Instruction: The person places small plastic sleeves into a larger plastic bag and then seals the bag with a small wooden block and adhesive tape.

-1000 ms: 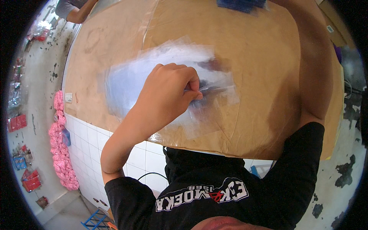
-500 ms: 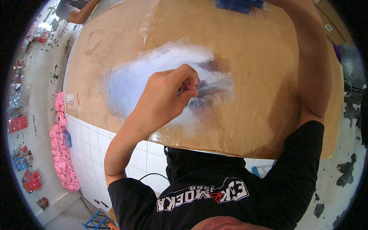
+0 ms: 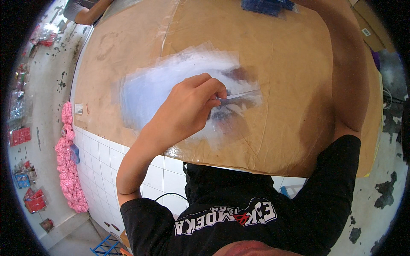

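Observation:
A pile of thin, clear plastic bags or sheets [image 3: 141, 96] lies fanned out on the brown table covering [image 3: 294, 72]. Over its right part is my left hand [image 3: 192, 100], thumb and fingers pinched together. From the pinch a narrow raised fold of clear plastic [image 3: 243, 94] runs to the right, so the fingers grip one plastic bag by its edge. My right forearm [image 3: 350, 64] reaches far forward along the right side. The right hand itself is beyond the top edge, out of sight, near a stack of dark blue plastic packets [image 3: 265, 6].
Another person's arm [image 3: 92, 13] rests at the far left corner of the table. Bunched pink material [image 3: 68, 170] hangs left of the table, beside white tiles [image 3: 102, 158]. Red and clear packets [image 3: 35, 200] lie further left. A cardboard box [image 3: 371, 25] stands at the far right.
My left hand has shifted slightly right and its fingers have turned. A raised plastic fold now shows at the fingertips. The right arm has barely moved.

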The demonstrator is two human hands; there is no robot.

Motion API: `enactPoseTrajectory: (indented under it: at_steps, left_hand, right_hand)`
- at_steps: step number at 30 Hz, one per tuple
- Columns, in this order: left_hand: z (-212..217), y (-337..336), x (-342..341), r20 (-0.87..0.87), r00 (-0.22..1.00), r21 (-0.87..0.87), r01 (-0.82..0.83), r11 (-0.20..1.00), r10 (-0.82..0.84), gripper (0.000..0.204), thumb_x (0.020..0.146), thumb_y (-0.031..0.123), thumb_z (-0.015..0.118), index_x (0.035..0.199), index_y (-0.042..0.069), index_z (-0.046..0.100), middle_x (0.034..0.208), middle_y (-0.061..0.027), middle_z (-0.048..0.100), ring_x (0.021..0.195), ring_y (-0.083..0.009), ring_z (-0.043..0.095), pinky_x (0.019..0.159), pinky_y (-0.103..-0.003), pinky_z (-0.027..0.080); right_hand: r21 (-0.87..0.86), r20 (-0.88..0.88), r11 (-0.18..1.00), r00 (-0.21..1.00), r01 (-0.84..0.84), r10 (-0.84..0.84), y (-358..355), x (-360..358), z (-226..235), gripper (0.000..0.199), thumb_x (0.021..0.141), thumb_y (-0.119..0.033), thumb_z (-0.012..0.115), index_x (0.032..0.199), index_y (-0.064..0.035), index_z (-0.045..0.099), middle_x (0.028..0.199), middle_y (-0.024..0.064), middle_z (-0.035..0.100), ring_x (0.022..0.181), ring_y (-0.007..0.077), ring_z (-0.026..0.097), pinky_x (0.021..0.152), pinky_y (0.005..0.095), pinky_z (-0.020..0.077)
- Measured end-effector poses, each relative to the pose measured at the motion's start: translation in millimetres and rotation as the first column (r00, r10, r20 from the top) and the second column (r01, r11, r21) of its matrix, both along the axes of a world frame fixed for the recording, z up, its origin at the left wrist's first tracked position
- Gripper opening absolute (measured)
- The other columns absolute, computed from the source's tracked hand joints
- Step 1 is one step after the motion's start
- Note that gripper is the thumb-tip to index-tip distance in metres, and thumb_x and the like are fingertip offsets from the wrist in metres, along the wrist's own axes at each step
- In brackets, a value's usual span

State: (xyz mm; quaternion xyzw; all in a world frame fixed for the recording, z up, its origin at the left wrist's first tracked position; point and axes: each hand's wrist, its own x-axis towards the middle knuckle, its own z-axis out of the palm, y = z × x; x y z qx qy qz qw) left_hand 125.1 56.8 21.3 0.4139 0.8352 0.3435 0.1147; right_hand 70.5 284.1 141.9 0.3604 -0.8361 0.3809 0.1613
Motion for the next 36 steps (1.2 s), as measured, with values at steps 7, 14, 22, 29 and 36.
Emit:
enactPoseTrajectory:
  at_steps: [7,14,22,29,36]
  left_hand:
    - [1.2,1.4,1.2,-0.009,1.000,0.007,-0.018,1.000,0.018,0.012,0.078,-0.006,0.061,0.088,0.001,0.059,0.086,-0.0121,0.060,0.077,-0.0280,0.062,0.067,-0.033,0.050]
    - [6.6,0.0,-1.1,0.096,0.994,0.061,-0.061,0.996,0.054,0.010,0.078,-0.005,0.064,0.084,0.001,0.061,0.084,-0.0091,0.063,0.075,-0.0217,0.063,0.069,-0.029,0.050]
    - [4.5,-6.9,-5.9,0.441,0.866,0.131,-0.320,0.938,0.234,0.011,0.083,0.003,0.068,0.092,-0.003,0.067,0.080,-0.0045,0.068,0.073,-0.0095,0.060,0.065,-0.023,0.048]
    - [5.1,-10.8,-16.2,0.599,0.777,0.178,-0.362,0.915,0.191,0.014,0.084,0.008,0.069,0.093,-0.003,0.068,0.079,-0.0050,0.067,0.067,-0.0080,0.058,0.060,-0.021,0.046]
    - [3.3,-20.2,-20.7,0.647,0.738,0.195,-0.400,0.895,0.189,0.016,0.085,0.009,0.068,0.096,-0.002,0.066,0.078,-0.0042,0.067,0.067,-0.0078,0.059,0.060,-0.020,0.046]
  right_hand:
    - [0.012,0.009,1.000,1.000,0.028,-0.028,0.9,2.3,2.7,0.014,0.084,-0.012,0.067,0.080,0.0005,0.064,0.061,0.0026,0.060,0.056,0.0053,0.055,0.049,0.0210,0.0405]
    - [0.002,0.027,1.000,1.000,0.007,-0.007,1.6,2.7,3.2,0.014,0.084,-0.013,0.067,0.080,0.0005,0.064,0.062,0.0027,0.060,0.057,0.0057,0.056,0.051,0.0209,0.0417]
    - [-0.028,0.057,1.000,0.998,0.004,-0.002,1.3,2.1,2.1,0.014,0.084,-0.011,0.066,0.082,0.0026,0.063,0.068,0.0040,0.061,0.061,0.0068,0.058,0.054,0.0217,0.0445]
    - [-0.060,-0.037,0.998,0.999,0.019,-0.021,7.2,-5.7,-4.4,0.013,0.085,-0.011,0.065,0.085,0.0026,0.064,0.069,0.0029,0.062,0.061,0.0070,0.058,0.054,0.0210,0.0445]
    - [-0.124,0.280,0.992,0.960,0.014,0.021,13.5,4.1,14.0,0.018,0.088,-0.017,0.064,0.090,0.0010,0.065,0.070,0.0022,0.063,0.053,0.0045,0.053,0.048,0.0191,0.0428]
